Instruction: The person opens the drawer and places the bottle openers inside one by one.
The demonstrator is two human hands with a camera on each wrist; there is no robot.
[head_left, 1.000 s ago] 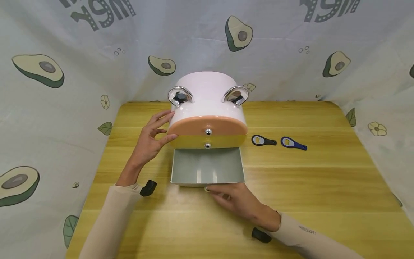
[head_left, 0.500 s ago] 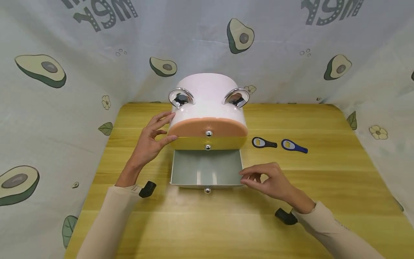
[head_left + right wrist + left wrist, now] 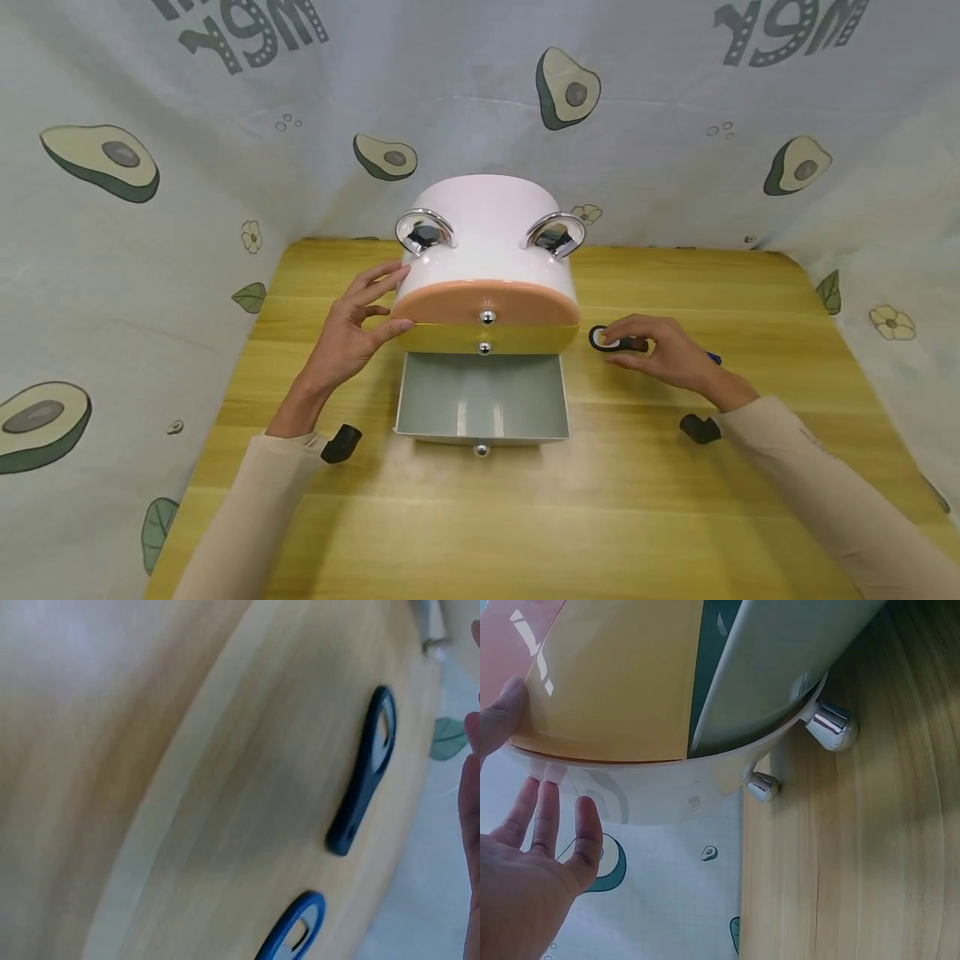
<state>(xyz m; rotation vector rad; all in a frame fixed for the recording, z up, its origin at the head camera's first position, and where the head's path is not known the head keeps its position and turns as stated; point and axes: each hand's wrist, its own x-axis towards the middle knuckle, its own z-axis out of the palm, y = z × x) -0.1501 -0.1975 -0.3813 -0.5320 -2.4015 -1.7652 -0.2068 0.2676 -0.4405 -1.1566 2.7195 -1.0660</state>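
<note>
A small white cabinet (image 3: 483, 225) has an orange drawer (image 3: 450, 302), a yellow drawer (image 3: 442, 338) and a grey bottom drawer (image 3: 480, 392), which is pulled out and bare inside. My left hand (image 3: 341, 350) touches the cabinet's left side with its fingertips, the thumb at the front edge; its extended fingers show in the left wrist view. Over a black bottle opener (image 3: 637, 344) on the table hovers my right hand (image 3: 663, 357), fingers loosely bent. The right wrist view shows the black opener lying flat, apart from that hand. A blue bottle opener (image 3: 294, 930) is mostly hidden by the right hand in the head view.
The cabinet stands toward the back of a wooden table (image 3: 495, 525). Two chrome dome-shaped fittings (image 3: 425, 233) stick out from its top. A pale curtain (image 3: 480, 100) with avocado prints encloses the back and sides. Each wrist bears a black mount (image 3: 341, 444).
My right hand has let go of the grey drawer's knob and moved right and away to the black bottle opener. The left hand has stayed at the cabinet.
</note>
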